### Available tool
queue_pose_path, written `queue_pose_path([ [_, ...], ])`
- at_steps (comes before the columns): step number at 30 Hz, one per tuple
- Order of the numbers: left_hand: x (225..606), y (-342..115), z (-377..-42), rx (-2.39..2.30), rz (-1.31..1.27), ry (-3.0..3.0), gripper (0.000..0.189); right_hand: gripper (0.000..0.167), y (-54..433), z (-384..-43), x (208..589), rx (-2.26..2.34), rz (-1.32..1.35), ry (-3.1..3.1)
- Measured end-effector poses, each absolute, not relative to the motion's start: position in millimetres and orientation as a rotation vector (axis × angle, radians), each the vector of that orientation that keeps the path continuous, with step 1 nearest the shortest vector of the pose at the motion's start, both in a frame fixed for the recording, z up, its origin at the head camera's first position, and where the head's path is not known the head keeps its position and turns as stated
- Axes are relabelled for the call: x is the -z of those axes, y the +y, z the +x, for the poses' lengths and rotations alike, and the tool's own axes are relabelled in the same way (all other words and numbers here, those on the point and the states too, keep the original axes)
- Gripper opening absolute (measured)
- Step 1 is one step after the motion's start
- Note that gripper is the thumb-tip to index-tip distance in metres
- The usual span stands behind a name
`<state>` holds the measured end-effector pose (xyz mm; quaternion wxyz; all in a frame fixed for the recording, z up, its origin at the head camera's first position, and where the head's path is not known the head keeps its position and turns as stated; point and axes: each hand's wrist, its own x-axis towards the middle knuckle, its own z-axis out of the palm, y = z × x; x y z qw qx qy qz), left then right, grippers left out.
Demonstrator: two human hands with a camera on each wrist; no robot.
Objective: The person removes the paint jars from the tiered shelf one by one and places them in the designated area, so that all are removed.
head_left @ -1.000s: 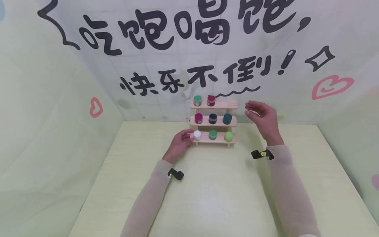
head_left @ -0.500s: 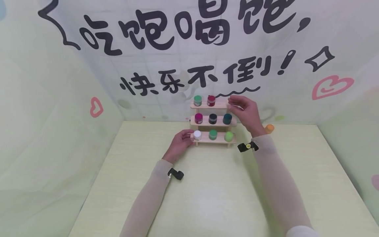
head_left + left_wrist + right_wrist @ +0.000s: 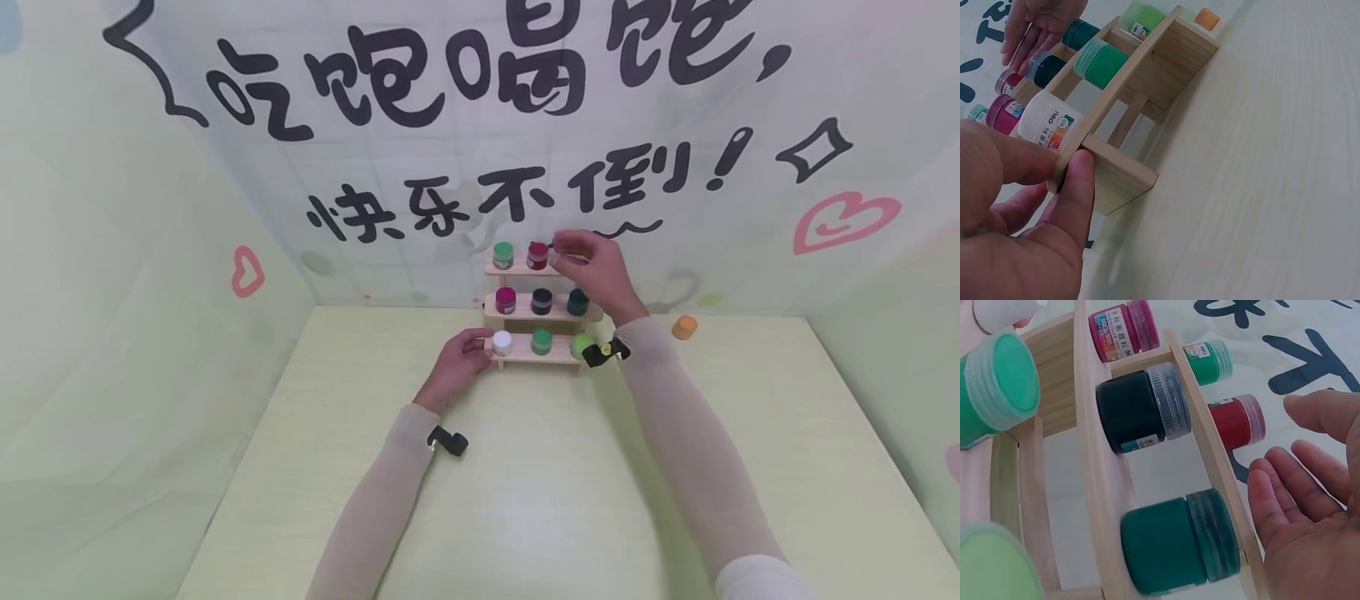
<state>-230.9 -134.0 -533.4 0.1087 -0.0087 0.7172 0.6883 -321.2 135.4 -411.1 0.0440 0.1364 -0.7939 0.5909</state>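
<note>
A three-tier wooden rack [image 3: 523, 361] carries small lidded paint jars. My left hand [image 3: 457, 367] pinches the left end of its lowest shelf between thumb and finger, beside the white jar [image 3: 1047, 122]. On the top shelf stand a green jar [image 3: 503, 255] and a red jar [image 3: 537, 256]. My right hand [image 3: 598, 268] hovers over that shelf's right part, fingers loosely bent and holding nothing. In the right wrist view a small gap separates it from the red jar [image 3: 1230, 424]. Magenta [image 3: 506, 301], near-black [image 3: 542, 301] and dark teal [image 3: 577, 301] jars line the middle shelf.
An orange jar [image 3: 684, 327] sits on the table right of the rack, near the back wall. Green [image 3: 542, 342] and light green [image 3: 582, 345] jars share the lowest shelf with the white one. The printed cloth wall [image 3: 420, 275] rises close behind the rack.
My right hand has moved left, from beside the rack to over its top shelf near the red jar. The orange jar has come into view from behind that arm. My left hand stays put.
</note>
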Motion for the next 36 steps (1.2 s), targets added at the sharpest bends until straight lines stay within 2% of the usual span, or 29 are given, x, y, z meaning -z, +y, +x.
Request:
queue_pose_path([
  [18, 531, -133, -231, -2.013, -0.025, 2.117, 0.045, 0.054, 114, -335, 402, -1.564, 0.382, -2.720],
  [36, 533, -134, -228, -2.007, -0.034, 2.109, 0.045, 0.055, 115, -321, 405, -1.532, 0.367, -2.667],
])
